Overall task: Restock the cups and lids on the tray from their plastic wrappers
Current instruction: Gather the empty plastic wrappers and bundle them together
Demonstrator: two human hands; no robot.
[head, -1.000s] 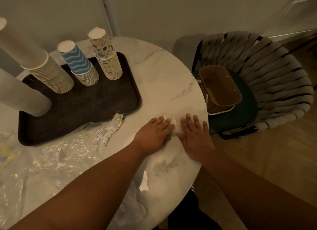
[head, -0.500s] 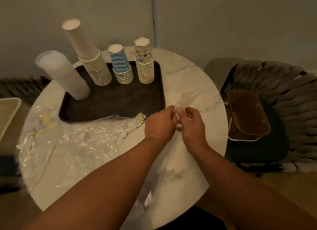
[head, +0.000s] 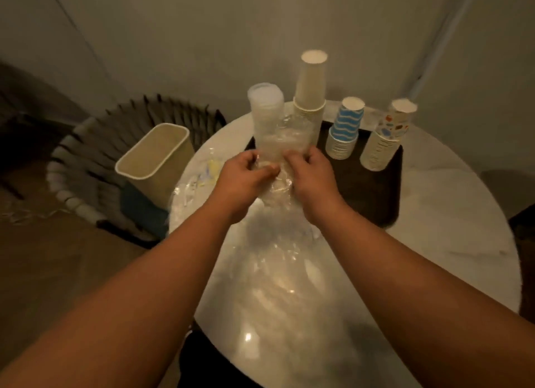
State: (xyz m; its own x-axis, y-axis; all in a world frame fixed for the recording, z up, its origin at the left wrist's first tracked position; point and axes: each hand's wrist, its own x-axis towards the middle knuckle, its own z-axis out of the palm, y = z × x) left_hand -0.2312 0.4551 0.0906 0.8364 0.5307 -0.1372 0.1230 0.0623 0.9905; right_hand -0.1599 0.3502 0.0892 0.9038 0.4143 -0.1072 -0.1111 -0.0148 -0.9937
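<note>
Both of my hands grip one crumpled clear plastic wrapper (head: 276,167) above the middle of the round marble surface (head: 440,214): my left hand (head: 246,179) pinches it from the left, my right hand (head: 311,176) from the right, fingers curled into the film. Half a second ago I held only a small bit of film low over the surface's right side; now the bundle is larger and raised in front of the tray (head: 373,196), and my view has swung left, so the woven chair (head: 95,162) with the beige bin (head: 156,159) shows on the left.

More loose plastic (head: 275,266) trails below my hands across the surface, with another piece carrying a yellow print (head: 207,170) near the left edge; I cannot read any writing on it.

Behind the wrapper stands the clear stack of lids (head: 266,109), partly hidden by the film, so I cannot tell whether it rests on the tray. Beside it are the plain cup stack (head: 311,89), the blue wavy cup stack (head: 344,127) and the speckled cup stack (head: 386,136), all upside down on the dark tray. A grey wall rises behind.
</note>
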